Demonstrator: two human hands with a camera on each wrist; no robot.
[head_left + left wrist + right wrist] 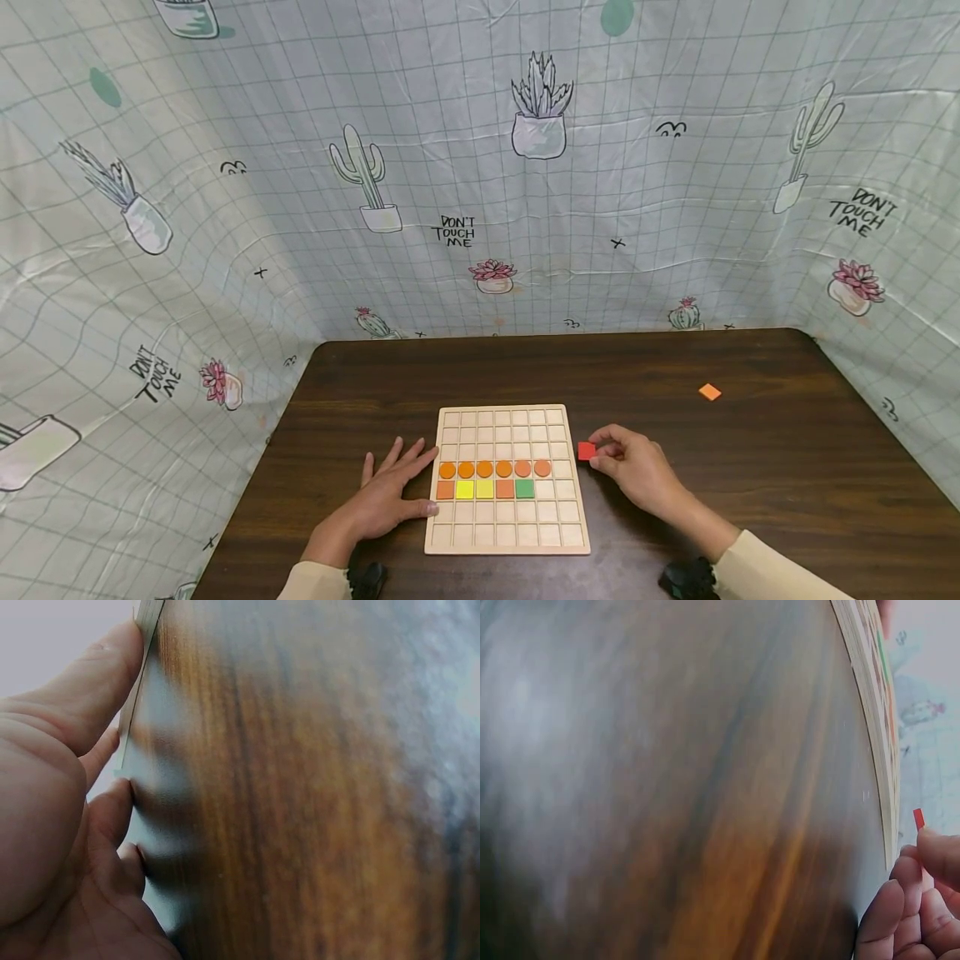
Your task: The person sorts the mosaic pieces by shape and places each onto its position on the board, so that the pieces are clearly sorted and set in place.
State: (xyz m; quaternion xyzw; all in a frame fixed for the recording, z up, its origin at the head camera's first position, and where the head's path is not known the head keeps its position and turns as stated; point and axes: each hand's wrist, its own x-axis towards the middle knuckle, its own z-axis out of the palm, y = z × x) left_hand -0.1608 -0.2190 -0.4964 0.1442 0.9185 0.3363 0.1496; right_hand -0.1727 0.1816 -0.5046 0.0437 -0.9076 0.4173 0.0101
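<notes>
A pale wooden grid board (506, 533) lies flat on the dark table. One row of it carries several orange round discs (485, 469); the row just nearer holds orange, yellow and green square tiles (484, 489). With fingers spread, my left hand (384, 498) touches the board's left edge with thumb and fingertips. Just off the right edge, my right hand (637, 468) pinches a red square tile (586, 451) between thumb and finger. That tile (919, 819) shows edge-on in the right wrist view. The left wrist view has my thumb (120, 664) against the board's side.
An orange square tile (709, 392) lies alone on the table (360, 375) toward the back right. A curtain (450, 183) printed with cacti hangs behind the table and along both sides. Dark wrist straps (686, 579) show at the near edge.
</notes>
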